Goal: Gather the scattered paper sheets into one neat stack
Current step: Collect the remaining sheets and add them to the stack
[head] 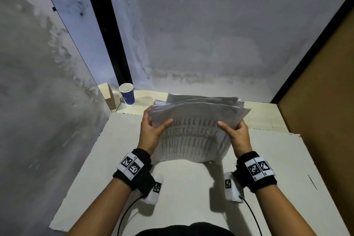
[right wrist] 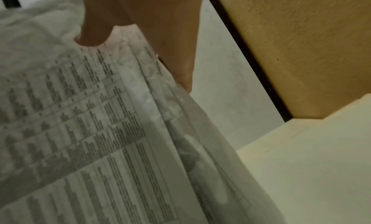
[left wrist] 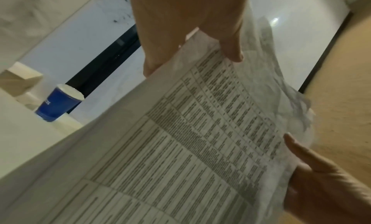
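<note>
A thick bundle of printed paper sheets (head: 195,126) stands on its lower edge on the white table (head: 182,188), its top bending away from me. Tables of small text cover the front sheet (left wrist: 190,148). My left hand (head: 153,130) grips the bundle's left side, thumb on the front, fingers behind. My right hand (head: 234,132) grips the right side the same way. The sheets' top and right edges (right wrist: 160,100) are fanned and uneven. In the left wrist view the left hand (left wrist: 190,41) pinches the page's edge and the right hand (left wrist: 321,172) shows at lower right.
A blue paper cup (head: 127,93) stands at the back left of the table, beside a small wooden block (head: 108,95). Grey walls close the left and back. A brown board (head: 321,101) bounds the right side. White table surface lies between the bundle and me.
</note>
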### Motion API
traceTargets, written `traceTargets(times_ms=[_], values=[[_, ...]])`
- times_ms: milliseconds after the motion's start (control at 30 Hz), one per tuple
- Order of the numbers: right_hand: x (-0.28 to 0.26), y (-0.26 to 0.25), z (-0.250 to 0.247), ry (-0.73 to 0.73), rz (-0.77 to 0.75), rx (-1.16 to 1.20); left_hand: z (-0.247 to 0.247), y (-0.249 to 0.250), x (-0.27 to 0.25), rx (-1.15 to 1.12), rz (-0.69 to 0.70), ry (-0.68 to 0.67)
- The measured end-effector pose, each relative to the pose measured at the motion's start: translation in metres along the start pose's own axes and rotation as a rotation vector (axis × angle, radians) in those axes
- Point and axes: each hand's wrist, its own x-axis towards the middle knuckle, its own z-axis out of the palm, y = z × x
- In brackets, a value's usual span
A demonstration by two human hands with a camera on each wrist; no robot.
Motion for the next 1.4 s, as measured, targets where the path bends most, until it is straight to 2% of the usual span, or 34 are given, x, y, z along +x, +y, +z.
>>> traceTargets(times_ms=[67, 167, 267, 333, 433, 633, 800, 933, 1033, 1233, 1400], values=[[-0.001, 0.000, 0.000, -0.035, 0.028, -0.054, 0.000, -0.001, -0.001, 0.036, -0.008, -0.050], [0.002, 0.007, -0.004, -0.005, 0.029, -0.062, -0.003, -0.008, 0.003, 0.033, -0.019, -0.021], [0.000, 0.015, 0.002, -0.033, 0.096, -0.144, -0.003, -0.016, 0.004, 0.056, -0.115, 0.002], [0.000, 0.017, 0.006, 0.021, 0.089, -0.189, 0.000, -0.018, 0.001, 0.079, -0.138, 0.016], [0.000, 0.008, 0.008, 0.105, 0.014, -0.131, 0.001, -0.008, -0.001, 0.071, -0.082, 0.050], [-0.010, 0.002, 0.008, 0.063, -0.070, -0.039, 0.001, 0.005, -0.009, 0.030, 0.078, 0.017], [-0.015, -0.015, 0.030, 0.105, -0.208, 0.059, 0.010, 0.014, -0.011, 0.003, 0.228, 0.151], [-0.017, -0.027, 0.044, 0.179, -0.383, -0.039, 0.021, 0.025, -0.014, 0.039, 0.380, 0.237], [-0.014, -0.030, 0.046, 0.149, -0.419, -0.119, 0.024, 0.026, -0.012, 0.120, 0.465, 0.225], [-0.007, -0.032, 0.040, 0.164, -0.405, -0.136, 0.018, 0.023, -0.005, 0.158, 0.486, 0.256], [0.001, -0.031, 0.033, 0.205, -0.379, -0.028, 0.009, 0.025, 0.000, 0.019, 0.371, 0.275]])
